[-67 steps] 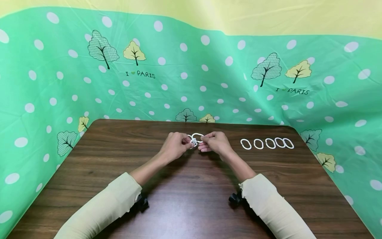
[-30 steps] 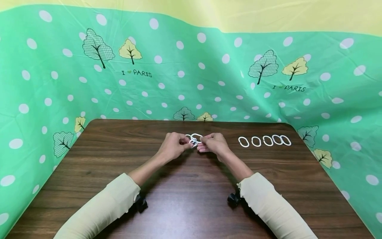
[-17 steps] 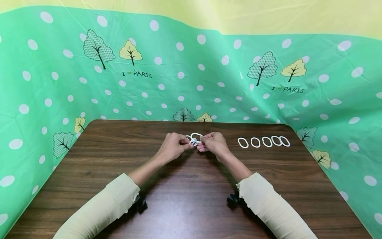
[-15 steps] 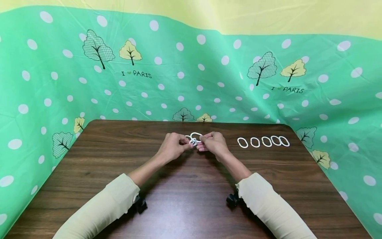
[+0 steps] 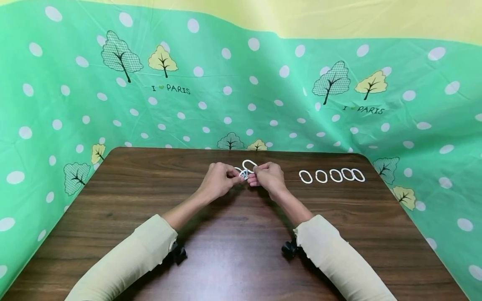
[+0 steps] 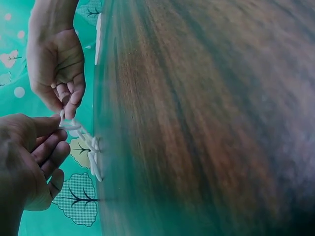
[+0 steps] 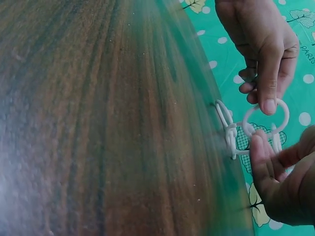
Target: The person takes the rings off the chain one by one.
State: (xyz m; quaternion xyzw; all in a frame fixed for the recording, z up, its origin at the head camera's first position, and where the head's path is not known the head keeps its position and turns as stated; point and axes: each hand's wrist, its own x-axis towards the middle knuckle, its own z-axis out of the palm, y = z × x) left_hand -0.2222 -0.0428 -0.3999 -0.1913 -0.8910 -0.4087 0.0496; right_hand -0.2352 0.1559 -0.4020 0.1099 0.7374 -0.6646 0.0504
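Observation:
In the head view my left hand [image 5: 218,179] pinches a white oval link [image 5: 242,170] that belongs to a small cluster of joined links above the table. My right hand [image 5: 269,177] grips another white link [image 5: 248,161], which stands tilted up between the hands. Seen from the right wrist, my left thumb and fingers pinch a ring [image 7: 287,115], while my right fingertips meet the links just below it. More joined links [image 7: 230,132] hang beside them, near the table edge. The exact joint between the links is partly hidden by fingers.
Several loose white oval links [image 5: 300,176] lie in a row at the table's back right, the two rightmost overlapping. The dark wooden table [image 5: 226,242] ends close behind the hands. A green dotted cloth [image 5: 180,138] hangs behind and at both sides.
The link in my right hand has tipped upward and stands slightly higher than before. Both hands keep their holds, close together. The head view has shifted a little; the loose links have not moved.

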